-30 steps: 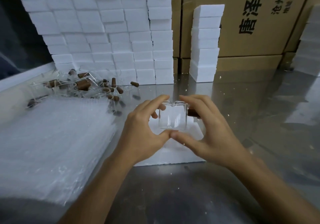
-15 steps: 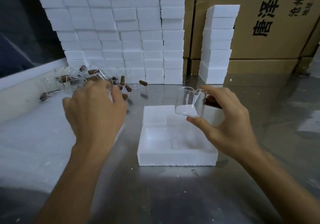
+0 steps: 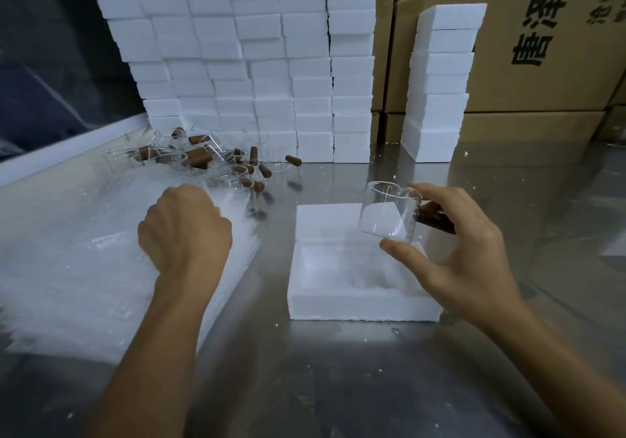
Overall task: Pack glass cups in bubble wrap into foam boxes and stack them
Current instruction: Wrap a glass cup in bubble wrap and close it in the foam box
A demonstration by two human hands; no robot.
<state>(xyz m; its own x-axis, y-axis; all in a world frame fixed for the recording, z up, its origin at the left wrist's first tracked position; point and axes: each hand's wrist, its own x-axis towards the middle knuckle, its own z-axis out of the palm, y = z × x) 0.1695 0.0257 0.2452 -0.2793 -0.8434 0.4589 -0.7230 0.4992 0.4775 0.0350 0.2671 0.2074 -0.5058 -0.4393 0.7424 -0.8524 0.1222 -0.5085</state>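
My left hand (image 3: 184, 225) has left the glass cup (image 3: 389, 212) and now curls onto the bubble wrap (image 3: 84, 251); my right hand (image 3: 464, 254) pinches the cup, ready for wrapping.

A steel tabletop (image 3: 338, 380) fills the lower view, dull grey and shiny, with soft reflections and small white crumbs scattered on it. Along the far edge stand brown cardboard cartons (image 3: 542, 48), stacked at least two high and printed with large black characters. At the far left is a dark panel (image 3: 50, 64), perhaps a window or plastic sheet, above a pale ledge (image 3: 67, 153) that runs diagonally along the table's side. The light is dim and even.
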